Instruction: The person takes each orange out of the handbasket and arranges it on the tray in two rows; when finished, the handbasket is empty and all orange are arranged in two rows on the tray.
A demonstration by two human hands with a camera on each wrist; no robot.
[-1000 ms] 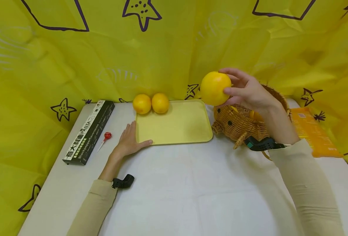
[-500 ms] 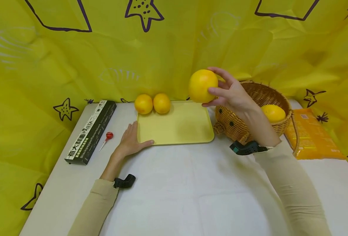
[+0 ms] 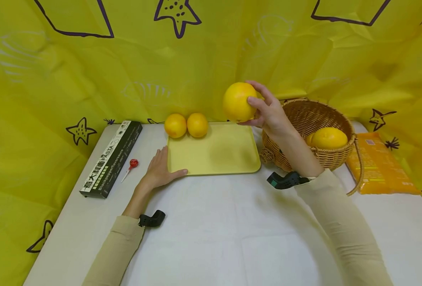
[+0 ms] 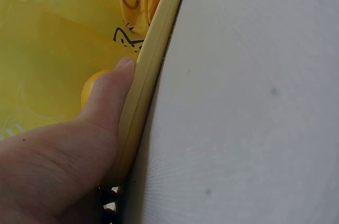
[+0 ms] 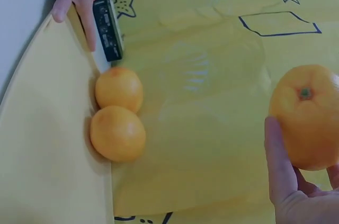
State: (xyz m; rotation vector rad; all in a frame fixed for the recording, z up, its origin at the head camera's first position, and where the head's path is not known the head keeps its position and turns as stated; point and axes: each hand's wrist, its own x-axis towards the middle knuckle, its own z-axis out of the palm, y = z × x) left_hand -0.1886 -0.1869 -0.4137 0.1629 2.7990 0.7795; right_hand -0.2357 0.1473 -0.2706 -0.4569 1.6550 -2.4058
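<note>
My right hand (image 3: 272, 116) grips an orange (image 3: 240, 102) in the air above the back right of the yellow tray (image 3: 228, 153). The right wrist view shows the held orange (image 5: 307, 115) with its green stem end and my thumb along its side. Two more oranges, a left one (image 3: 175, 126) and a right one (image 3: 197, 125), sit side by side at the tray's back left corner. With fingers extended, my left hand (image 3: 158, 170) rests at the tray's front left corner. Its thumb (image 4: 112, 89) lies along the tray's rim in the left wrist view.
Right of the tray stands an animal-shaped wicker basket (image 3: 303, 113) with yellow fruit (image 3: 329, 138) inside. An orange packet (image 3: 384, 167) lies beyond it. On the left are a red lollipop (image 3: 133, 163) and a black pasta box (image 3: 112, 159). A yellow patterned cloth (image 3: 211, 51) hangs behind.
My right hand has carried the orange leftward, from near the basket to above the tray, uncovering the basket's opening. The left hand and the two oranges on the tray have stayed put.
</note>
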